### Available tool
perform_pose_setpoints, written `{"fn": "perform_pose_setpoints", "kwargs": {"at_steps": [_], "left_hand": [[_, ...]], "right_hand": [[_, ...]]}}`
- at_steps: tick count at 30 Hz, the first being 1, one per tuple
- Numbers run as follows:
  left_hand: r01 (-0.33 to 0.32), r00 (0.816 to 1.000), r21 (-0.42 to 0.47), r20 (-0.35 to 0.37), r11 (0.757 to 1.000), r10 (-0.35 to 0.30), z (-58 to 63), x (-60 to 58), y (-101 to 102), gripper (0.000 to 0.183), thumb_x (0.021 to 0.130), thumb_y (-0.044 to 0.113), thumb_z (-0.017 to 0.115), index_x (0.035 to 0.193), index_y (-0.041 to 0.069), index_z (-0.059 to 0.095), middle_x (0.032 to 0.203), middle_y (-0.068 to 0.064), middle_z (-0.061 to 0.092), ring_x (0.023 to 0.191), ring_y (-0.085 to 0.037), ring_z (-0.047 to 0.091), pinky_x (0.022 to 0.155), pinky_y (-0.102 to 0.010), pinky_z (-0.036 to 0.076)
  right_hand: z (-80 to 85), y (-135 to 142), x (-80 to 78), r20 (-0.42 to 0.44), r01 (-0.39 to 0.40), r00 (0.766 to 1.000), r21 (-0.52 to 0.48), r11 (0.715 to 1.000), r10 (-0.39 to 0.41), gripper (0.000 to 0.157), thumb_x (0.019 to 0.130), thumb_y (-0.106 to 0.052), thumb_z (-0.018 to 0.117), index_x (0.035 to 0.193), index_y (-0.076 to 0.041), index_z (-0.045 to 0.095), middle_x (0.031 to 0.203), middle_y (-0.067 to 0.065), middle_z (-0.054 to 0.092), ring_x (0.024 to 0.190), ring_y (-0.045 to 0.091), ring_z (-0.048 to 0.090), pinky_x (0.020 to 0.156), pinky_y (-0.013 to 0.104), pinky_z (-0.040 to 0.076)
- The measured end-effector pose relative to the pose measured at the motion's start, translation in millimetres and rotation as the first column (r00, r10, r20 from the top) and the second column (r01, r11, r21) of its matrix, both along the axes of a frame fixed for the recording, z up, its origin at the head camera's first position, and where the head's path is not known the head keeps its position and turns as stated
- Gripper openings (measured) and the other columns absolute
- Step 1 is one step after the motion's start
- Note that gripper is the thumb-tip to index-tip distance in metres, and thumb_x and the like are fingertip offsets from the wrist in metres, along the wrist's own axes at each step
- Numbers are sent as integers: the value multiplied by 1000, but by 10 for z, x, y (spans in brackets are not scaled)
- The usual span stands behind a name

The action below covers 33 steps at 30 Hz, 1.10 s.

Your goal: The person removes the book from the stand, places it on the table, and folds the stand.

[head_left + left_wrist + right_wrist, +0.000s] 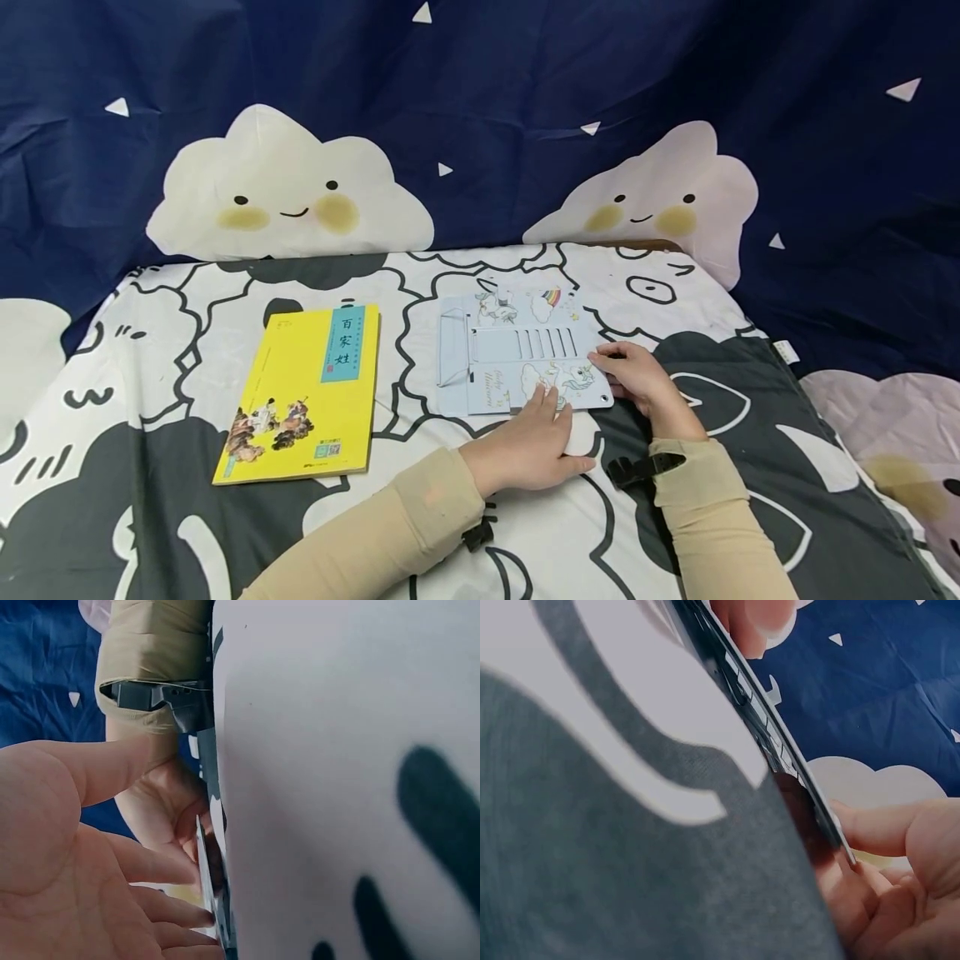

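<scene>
A pale blue book stand (495, 343) with unicorn prints and slots lies folded out flat on the patterned cloth. My right hand (643, 382) pinches its right edge, thumb on top and fingers beneath. In the right wrist view, that edge of the stand (821, 806) is tilted up off the cloth, between thumb and fingers of the right hand (900, 877). My left hand (528, 442) lies at the near edge, its straight fingertips touching the printed panel. The left wrist view shows the left hand (90, 870) with its thumb spread away from the fingers.
A yellow book (300, 400) with a blue title label lies flat to the left of the stand. The cloth (420, 533) has a black, white and grey cartoon print. Behind it hangs a dark blue curtain (487, 100) with clouds. Black straps (645, 468) sit at the wrists.
</scene>
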<state>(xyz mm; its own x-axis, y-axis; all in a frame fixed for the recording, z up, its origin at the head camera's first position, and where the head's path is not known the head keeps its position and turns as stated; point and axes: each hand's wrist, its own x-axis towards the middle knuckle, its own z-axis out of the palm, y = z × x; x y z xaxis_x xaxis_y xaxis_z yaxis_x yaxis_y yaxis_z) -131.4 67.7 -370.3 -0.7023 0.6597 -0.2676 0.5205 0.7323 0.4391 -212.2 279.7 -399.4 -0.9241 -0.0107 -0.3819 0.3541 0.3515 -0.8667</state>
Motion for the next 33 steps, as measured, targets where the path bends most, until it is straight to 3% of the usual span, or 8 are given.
{"fn": "perform_pose_setpoints", "kwargs": {"at_steps": [4, 9, 17, 22, 27, 33], "left_hand": [[-9, 1000, 30, 17, 1000, 9, -10, -8, -21, 78, 101, 55, 45, 155, 1, 28, 165, -20, 13, 154, -32, 5, 125, -37, 18], [-24, 997, 138, 74, 990, 14, 2, -20, -119, 79, 102, 55, 43, 156, 1, 24, 165, -16, 16, 155, -29, 5, 125, -39, 16], [-100, 992, 330, 100, 939, 70, 129, -51, -372, 77, 103, 51, 45, 157, 2, 22, 163, -13, 24, 152, -24, 22, 124, -38, 20], [-175, 984, 336, 101, 925, 149, 165, -96, -497, 79, 102, 49, 47, 157, -1, 18, 164, -17, 18, 154, -27, 13, 125, -43, 16], [-261, 965, 310, 85, 914, 247, 106, -123, -618, 83, 102, 47, 49, 156, -5, 13, 165, -20, 8, 154, -32, 1, 126, -45, 8], [-395, 917, 260, 63, 881, 393, 2, -152, -717, 90, 99, 48, 54, 155, -9, 11, 164, -26, 1, 153, -38, -5, 125, -48, 5]], "right_hand": [[-4, -2, 0, 6, 45, 999, 7, 999, -45, 54, 101, -26, 57, 139, 10, 43, 83, -8, 64, 68, 1, 64, 61, 19, 55], [-23, 6, -3, 8, 50, 999, -29, 998, -50, 50, 102, -25, 56, 136, 11, 46, 77, -12, 65, 65, 0, 66, 61, 18, 56], [-32, 15, -13, 13, 52, 999, -27, 998, -52, 50, 102, -24, 55, 137, 10, 45, 79, -10, 64, 66, 0, 65, 62, 18, 56], [-21, 23, -12, 21, 54, 998, -36, 998, -54, 50, 102, -24, 55, 137, 9, 44, 79, -11, 64, 66, 0, 65, 62, 18, 56], [-27, 21, -12, 25, 54, 998, -43, 998, -53, 49, 102, -24, 55, 137, 9, 44, 79, -11, 64, 66, 0, 65, 61, 18, 56], [-20, 8, -13, 28, 54, 998, -35, 998, -53, 49, 102, -24, 55, 137, 8, 44, 80, -10, 64, 66, 0, 65, 61, 18, 56]]}}
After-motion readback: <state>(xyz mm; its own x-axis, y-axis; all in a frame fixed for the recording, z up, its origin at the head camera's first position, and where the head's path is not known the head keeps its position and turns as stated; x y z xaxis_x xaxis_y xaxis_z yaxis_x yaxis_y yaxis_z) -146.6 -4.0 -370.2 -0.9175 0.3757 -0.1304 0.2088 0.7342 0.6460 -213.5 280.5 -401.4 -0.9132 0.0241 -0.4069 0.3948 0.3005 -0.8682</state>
